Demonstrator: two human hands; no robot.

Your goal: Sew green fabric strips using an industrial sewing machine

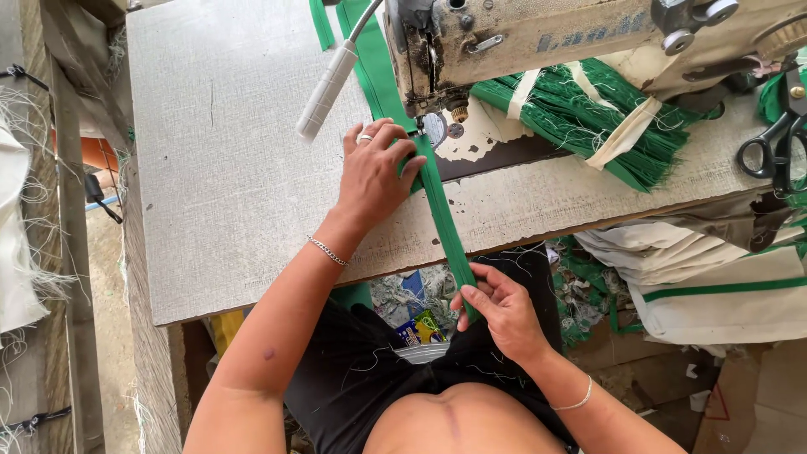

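While the long green fabric strip runs from the needle of the worn beige industrial sewing machine down over the front edge of the grey textured desk, the left hand lies flat on it just before the needle, fingers spread and pressing the strip to the desk. The right hand is below the desk edge, over the lap, pinching the hanging end of the strip between thumb and fingers.

Just left of the needle a white cylindrical lamp on a grey cable hangs slanted above the desk, close to the left hand's fingertips. Behind the machine lies a bundle of green frayed strips tied with cream bands. A pair of black-handled scissors rests at the desk's right end. To the right, below the desk, sit folded cream cloth pieces with green edging. Scraps of green and cream cloth litter the floor beneath the desk. On the far left, white fabric with loose threads hangs beside a wooden frame.
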